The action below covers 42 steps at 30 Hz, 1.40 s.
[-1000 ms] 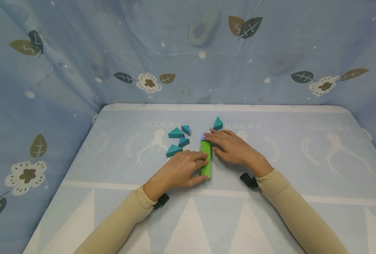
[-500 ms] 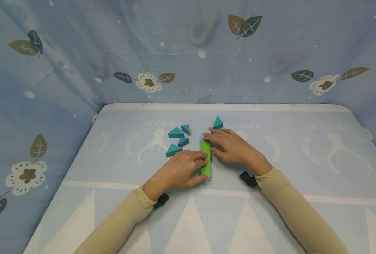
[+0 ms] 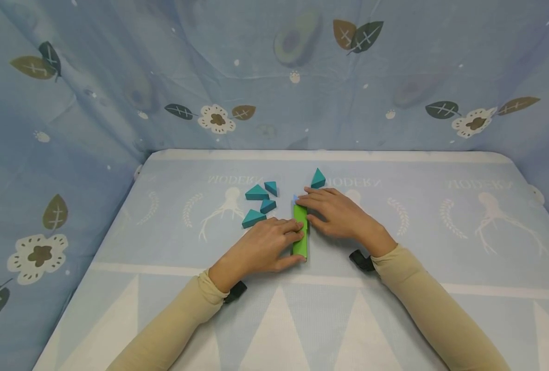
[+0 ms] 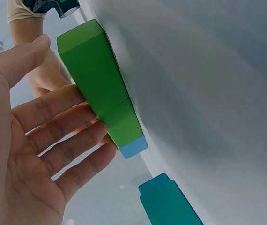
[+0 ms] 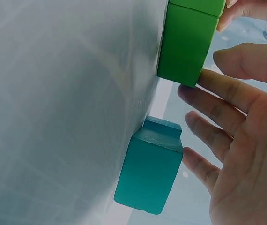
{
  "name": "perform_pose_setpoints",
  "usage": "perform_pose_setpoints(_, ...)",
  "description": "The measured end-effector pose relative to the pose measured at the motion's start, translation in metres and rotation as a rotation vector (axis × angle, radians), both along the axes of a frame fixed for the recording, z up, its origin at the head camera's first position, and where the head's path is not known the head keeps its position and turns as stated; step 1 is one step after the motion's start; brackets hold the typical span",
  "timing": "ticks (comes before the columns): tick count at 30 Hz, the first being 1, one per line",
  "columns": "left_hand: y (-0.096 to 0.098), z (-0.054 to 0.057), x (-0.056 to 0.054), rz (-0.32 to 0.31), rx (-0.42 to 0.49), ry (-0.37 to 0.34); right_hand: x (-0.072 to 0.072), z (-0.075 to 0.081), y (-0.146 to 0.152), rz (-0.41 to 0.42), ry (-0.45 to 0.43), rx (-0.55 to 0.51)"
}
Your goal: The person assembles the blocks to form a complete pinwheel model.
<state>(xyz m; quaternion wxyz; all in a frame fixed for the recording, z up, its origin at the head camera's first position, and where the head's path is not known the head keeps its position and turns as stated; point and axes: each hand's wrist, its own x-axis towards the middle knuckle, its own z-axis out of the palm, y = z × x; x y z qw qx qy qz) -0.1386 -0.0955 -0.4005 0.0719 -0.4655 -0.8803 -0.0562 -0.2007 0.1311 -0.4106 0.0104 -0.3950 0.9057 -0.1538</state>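
Two green blocks (image 3: 300, 212) stand end to end in a row at the middle of the table, with a seam visible between them in the left wrist view. A light blue block (image 4: 134, 147) shows at the row's far end, partly covered by fingers in the head view. My left hand (image 3: 262, 245) touches the row's left side with its fingers fairly straight, and its thumb lies by the near end. From the right, my right hand (image 3: 337, 215) has extended fingertips on the far end. Just beyond it lies a teal triangular block (image 3: 318, 179).
Several teal triangular blocks, including a larger one (image 3: 257, 193) and a smaller one (image 3: 268, 206), lie left of the row, close to my left fingers. A patterned cloth covers the table (image 3: 441, 232). Behind the far edge hangs a blue printed curtain (image 3: 274, 93).
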Motion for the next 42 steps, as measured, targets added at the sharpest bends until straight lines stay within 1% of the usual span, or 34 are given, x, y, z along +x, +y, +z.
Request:
perform_pose_setpoints(4,0.0,0.0,0.0,0.005,-0.01,-0.006,0.0,0.001,-0.001,0.004,-0.008,0.001)
perform_pose_setpoints(11,0.0,0.0,-0.001,0.003,-0.01,-0.007,0.002,0.003,-0.001,-0.014,-0.035,0.011)
perform_pose_setpoints(15,0.0,0.0,-0.001,0.001,-0.004,-0.003,0.001,0.004,0.001,-0.006,-0.015,-0.01)
perform_pose_setpoints(18,0.0,0.0,-0.001,-0.002,-0.003,-0.002,-0.002,0.007,0.006,-0.038,0.017,-0.032)
perform_pose_setpoints(20,0.0,-0.001,-0.001,-0.003,-0.006,-0.003,-0.005,0.008,0.011,-0.083,0.03,-0.034)
perform_pose_setpoints(22,0.001,-0.001,-0.001,-0.002,-0.008,-0.002,-0.01,0.008,0.016,-0.128,0.024,-0.024)
perform_pose_setpoints(24,0.001,0.0,-0.002,0.001,-0.01,-0.003,-0.015,0.007,0.021,-0.155,0.004,-0.012)
perform_pose_setpoints(28,0.0,0.0,-0.002,0.007,-0.015,-0.003,-0.023,0.004,0.024,-0.163,-0.044,0.005)
perform_pose_setpoints(32,0.0,0.0,-0.002,0.002,-0.015,0.001,-0.024,0.003,0.023,-0.162,-0.11,0.011)
perform_pose_setpoints(35,0.0,0.0,-0.002,0.001,-0.013,0.001,-0.023,0.003,0.022,-0.17,-0.137,0.017)
perform_pose_setpoints(38,0.0,0.0,-0.002,0.002,-0.011,0.0,-0.023,0.002,0.022,-0.191,-0.125,0.025)
perform_pose_setpoints(42,0.0,-0.001,-0.002,0.001,-0.003,0.003,-0.025,0.003,0.026,-0.249,-0.097,0.042)
